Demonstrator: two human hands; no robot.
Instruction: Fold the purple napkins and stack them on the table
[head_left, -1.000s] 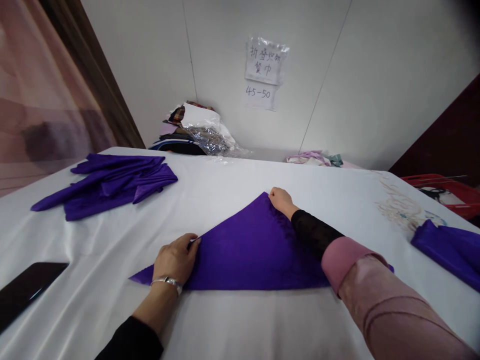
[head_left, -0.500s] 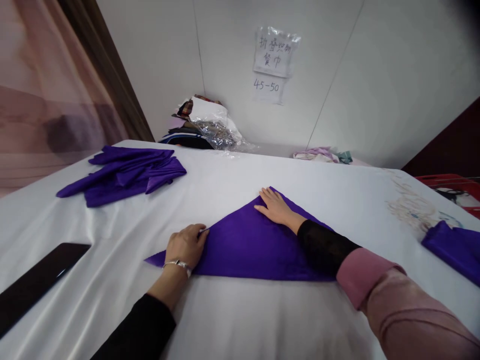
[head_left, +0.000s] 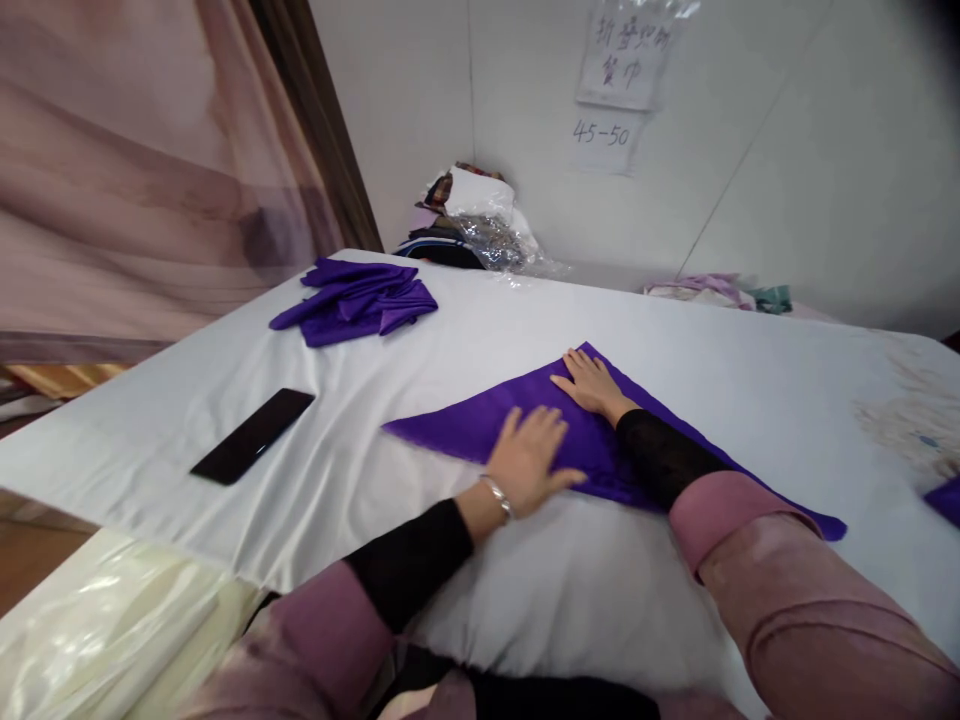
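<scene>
A purple cloth napkin, folded into a triangle, lies on the white-covered table with one corner pointing away from me. My left hand is flat over its near edge, fingers spread, slightly blurred by motion. Near the far corner, my right hand rests palm down on the cloth with its fingers stretched out. Neither hand grips anything. My right sleeve hides part of the napkin's right side. A loose heap of purple napkins sits at the table's far left.
A black phone-like slab lies on the left of the table. Another purple cloth shows at the right edge. Behind the table are piled fabrics with clear plastic. Clear plastic wrapping is at lower left.
My left hand has let go of the napkin's left edge and moved right, flattening out on it. The right hand stays near the far corner. The camera view has shifted left and down.
</scene>
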